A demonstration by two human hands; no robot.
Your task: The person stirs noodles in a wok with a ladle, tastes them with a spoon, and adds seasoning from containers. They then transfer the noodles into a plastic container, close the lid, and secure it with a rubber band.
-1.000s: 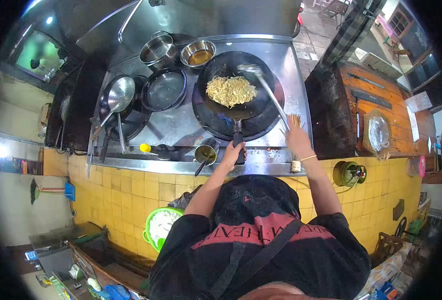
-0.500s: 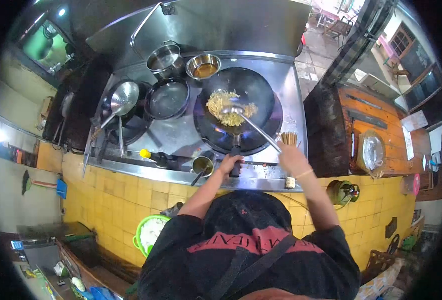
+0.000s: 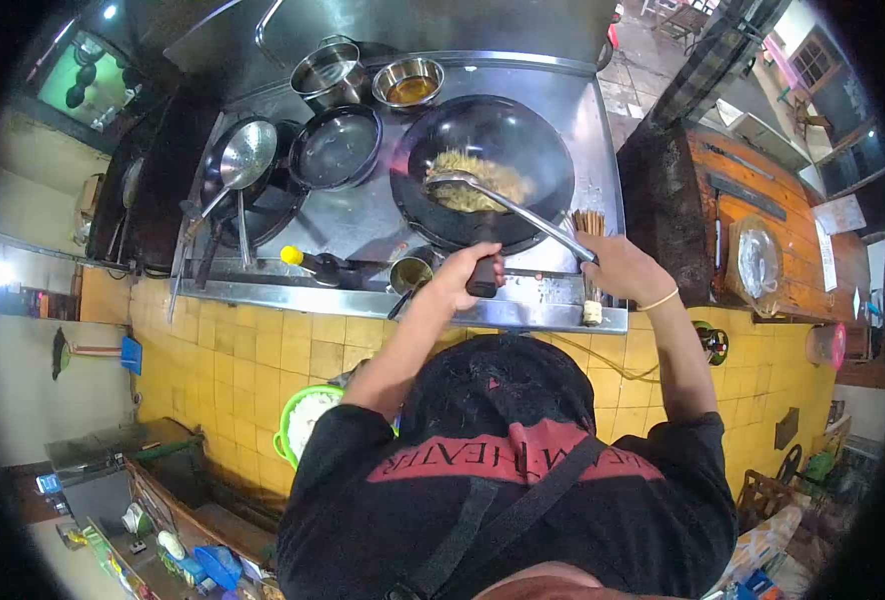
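Observation:
My left hand [image 3: 460, 276] is wrapped round the dark handle of a large black wok [image 3: 541, 140]. The wok sits on the stove, perhaps tipped slightly toward me. In it lies a blurred heap of yellowish-brown food [image 3: 483, 172], possibly noodles. A long metal ladle [image 3: 533, 214] is gripped by my right hand [image 3: 625, 268], its bowl just over the left part of the food. Beside my left hand stands a metal cup [image 3: 412, 271] with a utensil in it. A bamboo whisk brush [image 3: 591, 240] stands by my right hand, partly hidden behind it.
Left on the stove are a black pan [image 3: 338, 150], a perforated skimmer [image 3: 249, 155] and a yellow-capped bottle [image 3: 313, 264]. A steel pot [image 3: 329, 78] and a bowl of brown liquid [image 3: 409, 88] stand behind. Knives lie on the wooden table [image 3: 798, 250] at right.
My left hand has raised the wok handle, and the food has shifted in the wok. The ladle's bowl has moved left and up over the food. My view has tilted slightly.

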